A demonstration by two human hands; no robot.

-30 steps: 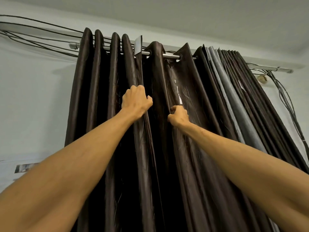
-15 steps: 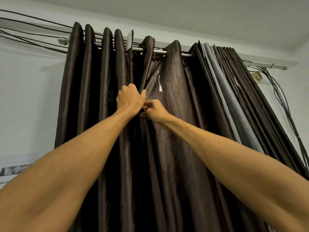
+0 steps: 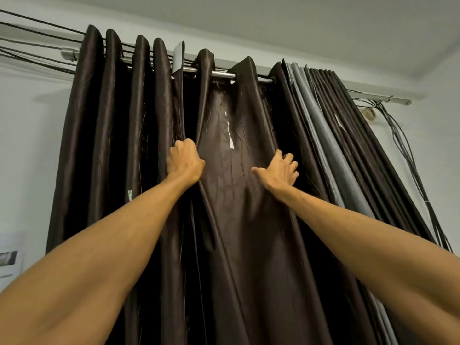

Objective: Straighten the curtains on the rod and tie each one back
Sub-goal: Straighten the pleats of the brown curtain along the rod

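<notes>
1. The dark brown glossy curtains (image 3: 112, 145) hang by eyelets from a silver metal rod (image 3: 222, 74) across the upper part of the frame.
2. At upper left the cloth falls in tight, rounded vertical pleats. At upper right it is bunched close, with pale grey fabric folds (image 3: 319, 135) showing among the brown.
3. In the centre one stretch of cloth lies nearly flat and creased, with a thin white slit-like mark on it. A white tag (image 3: 178, 56) stands up at the rod just left of it.
4. The left hand (image 3: 185, 161) is closed in a fist round a curtain edge at the centre of the frame.
5. The right hand (image 3: 280, 170), right of centre, has its fingers hooked into a fold and its thumb stretched out on the flat cloth.
6. Black cables (image 3: 37, 33) run along the white wall (image 3: 25, 145) at upper left.
7. Half a second ago the two hands were touching at the centre and the cloth between them was folded. Now they are well apart, the right hand has gone rightward, and the cloth is spread between them.
</notes>
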